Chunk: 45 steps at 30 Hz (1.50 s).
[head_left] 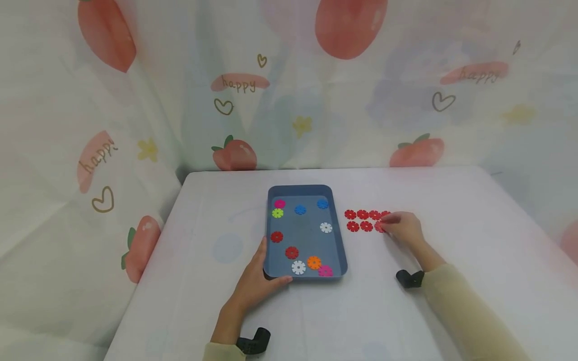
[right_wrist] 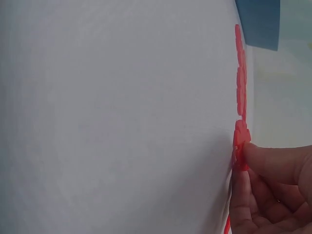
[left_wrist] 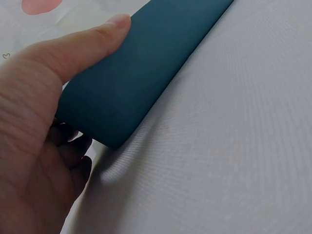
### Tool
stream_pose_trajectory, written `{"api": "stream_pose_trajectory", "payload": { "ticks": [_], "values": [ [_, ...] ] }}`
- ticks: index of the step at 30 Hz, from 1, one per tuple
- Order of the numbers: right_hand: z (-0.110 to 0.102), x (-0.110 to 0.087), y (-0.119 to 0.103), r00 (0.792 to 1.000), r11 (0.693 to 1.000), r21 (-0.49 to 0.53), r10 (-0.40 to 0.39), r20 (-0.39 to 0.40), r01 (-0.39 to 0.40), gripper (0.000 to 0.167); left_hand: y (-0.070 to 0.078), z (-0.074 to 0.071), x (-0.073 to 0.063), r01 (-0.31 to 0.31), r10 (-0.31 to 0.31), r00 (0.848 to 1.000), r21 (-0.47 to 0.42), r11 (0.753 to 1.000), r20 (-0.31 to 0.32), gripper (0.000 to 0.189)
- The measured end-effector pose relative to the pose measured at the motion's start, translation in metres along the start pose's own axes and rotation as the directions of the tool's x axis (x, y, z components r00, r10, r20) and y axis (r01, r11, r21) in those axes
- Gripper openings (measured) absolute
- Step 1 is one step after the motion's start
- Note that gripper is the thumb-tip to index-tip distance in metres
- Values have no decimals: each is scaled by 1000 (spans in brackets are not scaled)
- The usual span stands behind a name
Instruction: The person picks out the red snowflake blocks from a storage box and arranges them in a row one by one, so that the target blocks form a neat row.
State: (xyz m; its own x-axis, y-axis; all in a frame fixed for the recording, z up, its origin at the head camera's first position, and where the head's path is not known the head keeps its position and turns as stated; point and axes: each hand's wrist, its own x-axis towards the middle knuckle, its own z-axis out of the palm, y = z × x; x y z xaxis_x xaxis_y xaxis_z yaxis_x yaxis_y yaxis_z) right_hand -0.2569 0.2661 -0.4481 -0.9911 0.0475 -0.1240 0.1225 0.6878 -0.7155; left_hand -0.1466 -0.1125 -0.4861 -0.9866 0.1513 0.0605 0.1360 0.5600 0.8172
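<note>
A blue-grey tray [head_left: 304, 235] lies on the white table with its near left corner in my left hand [head_left: 253, 285]. The thumb [left_wrist: 97, 44] presses along its near wall while the other fingers go round the corner, partly hidden. To the right of the tray, my right hand [head_left: 405, 229] pinches a red notched plastic disc [right_wrist: 241, 139] between thumb and fingers, close over the table. This disc is at the right end of the nearer of two rows of red discs [head_left: 363, 214]. Fingers partly cover the far row's right end.
Inside the tray lie several loose notched discs, among them a blue disc [head_left: 300, 209], a white disc [head_left: 326, 227], an orange disc [head_left: 314, 262] and a yellow-green disc [head_left: 277, 213]. A printed curtain [head_left: 352, 110] hangs behind the table [head_left: 217, 210] and along its left side.
</note>
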Motion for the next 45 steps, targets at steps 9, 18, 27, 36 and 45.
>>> {"api": "stream_pose_trajectory", "payload": {
  "ticks": [9,18,27,36,45],
  "values": [
    [0,2,0,999,999,11,37,-10,-37,36,1,0,-1,-1,1,1000,-1,1000,-7,107],
    [1,3,-1,998,999,8,51,-26,-51,34,1,0,-1,1,-1,1000,-7,1000,-13,107],
    [5,5,-4,997,998,-26,51,-55,-53,28,2,-1,-1,-9,9,1000,-5,1000,-9,107],
    [1,23,9,995,996,28,83,-50,-82,47,2,1,1,-2,2,1000,-19,1000,1,107],
    [18,22,-65,991,984,118,-130,-36,133,48,0,0,2,-9,9,1000,-15,1000,1,108]
  ]
}}
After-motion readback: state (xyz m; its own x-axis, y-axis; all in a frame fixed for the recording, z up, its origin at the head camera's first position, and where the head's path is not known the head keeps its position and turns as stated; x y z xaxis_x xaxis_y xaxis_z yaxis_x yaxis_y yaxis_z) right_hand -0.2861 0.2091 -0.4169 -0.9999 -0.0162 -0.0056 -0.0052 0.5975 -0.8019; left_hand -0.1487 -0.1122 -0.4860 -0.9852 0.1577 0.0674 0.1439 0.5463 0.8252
